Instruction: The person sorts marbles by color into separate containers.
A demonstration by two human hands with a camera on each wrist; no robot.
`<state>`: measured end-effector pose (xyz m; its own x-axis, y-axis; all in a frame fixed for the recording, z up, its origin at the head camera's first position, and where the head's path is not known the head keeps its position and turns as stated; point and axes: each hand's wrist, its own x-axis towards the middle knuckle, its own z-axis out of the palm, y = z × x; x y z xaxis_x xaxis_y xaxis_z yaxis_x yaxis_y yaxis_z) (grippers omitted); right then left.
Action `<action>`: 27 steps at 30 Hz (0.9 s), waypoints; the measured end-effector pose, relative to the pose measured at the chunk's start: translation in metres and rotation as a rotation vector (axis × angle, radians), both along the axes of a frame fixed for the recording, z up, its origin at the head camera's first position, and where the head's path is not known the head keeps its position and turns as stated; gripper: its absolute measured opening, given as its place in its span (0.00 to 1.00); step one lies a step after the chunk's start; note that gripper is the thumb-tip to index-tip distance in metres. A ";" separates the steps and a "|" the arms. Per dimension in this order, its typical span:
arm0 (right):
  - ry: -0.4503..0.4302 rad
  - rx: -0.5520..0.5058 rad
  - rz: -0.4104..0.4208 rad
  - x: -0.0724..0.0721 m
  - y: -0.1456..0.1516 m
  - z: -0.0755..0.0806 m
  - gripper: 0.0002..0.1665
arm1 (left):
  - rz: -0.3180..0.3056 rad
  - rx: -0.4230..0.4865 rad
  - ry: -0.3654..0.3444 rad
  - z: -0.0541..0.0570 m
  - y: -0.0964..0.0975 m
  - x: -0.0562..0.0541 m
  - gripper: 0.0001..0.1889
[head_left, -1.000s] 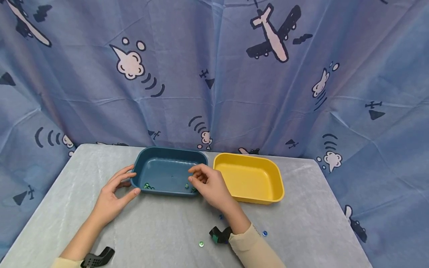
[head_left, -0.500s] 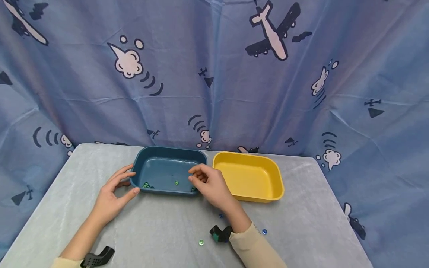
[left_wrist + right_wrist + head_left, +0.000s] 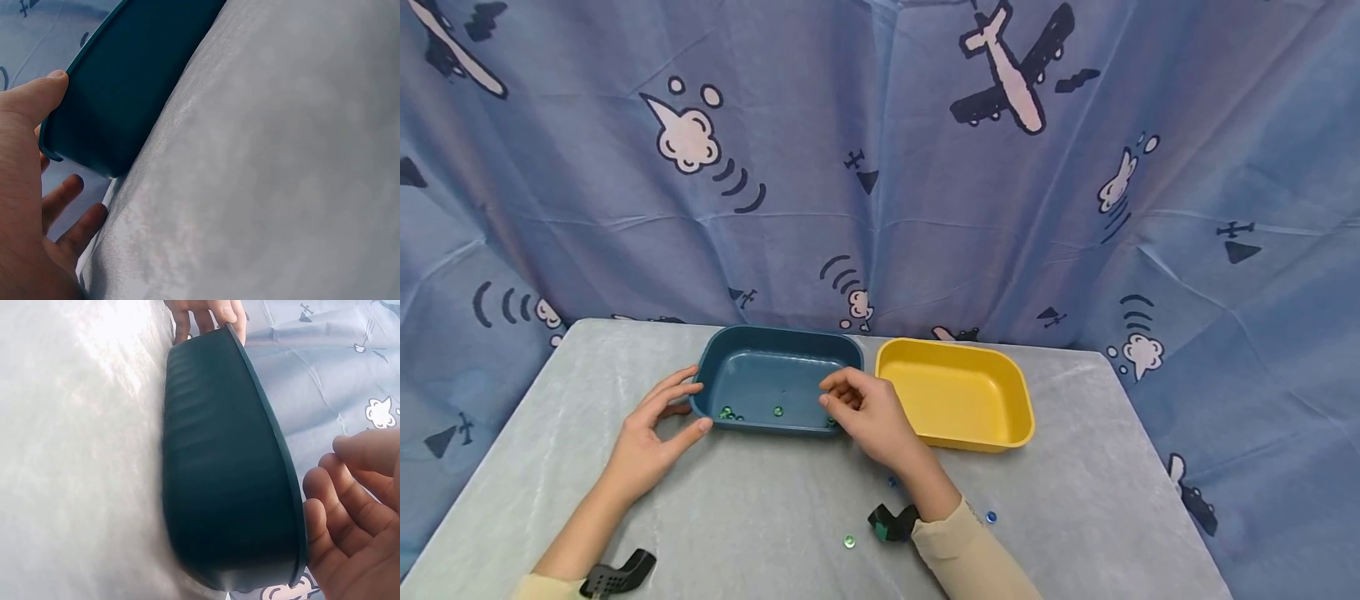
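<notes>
Looks partly done, with several small glassy green beads [image 3: 778, 411] in the dark-teal rectangular plastic tub [image 3: 760, 379], one green bead [image 3: 849, 542] and blue beads [image 3: 991, 517] left on the grey fabric-covered tabletop [image 3: 737, 517]. Grips tub with left hand [image 3: 651, 450]; hovers right hand [image 3: 876, 417] at opposite end, loosely curled, seemingly unloaded.
</notes>
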<state>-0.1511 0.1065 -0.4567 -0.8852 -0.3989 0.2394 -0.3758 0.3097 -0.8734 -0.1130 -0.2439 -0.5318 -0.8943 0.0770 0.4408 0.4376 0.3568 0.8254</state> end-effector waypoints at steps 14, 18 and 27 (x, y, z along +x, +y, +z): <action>0.026 0.087 0.038 0.011 0.009 0.013 0.06 | 0.007 -0.005 0.007 -0.002 -0.001 -0.001 0.29; 0.020 0.118 0.055 0.019 0.013 0.016 0.06 | 0.007 -0.003 0.004 -0.002 -0.001 0.000 0.29; -0.040 0.146 0.078 0.041 0.026 0.011 0.06 | 0.002 -0.009 -0.005 -0.001 -0.002 0.000 0.29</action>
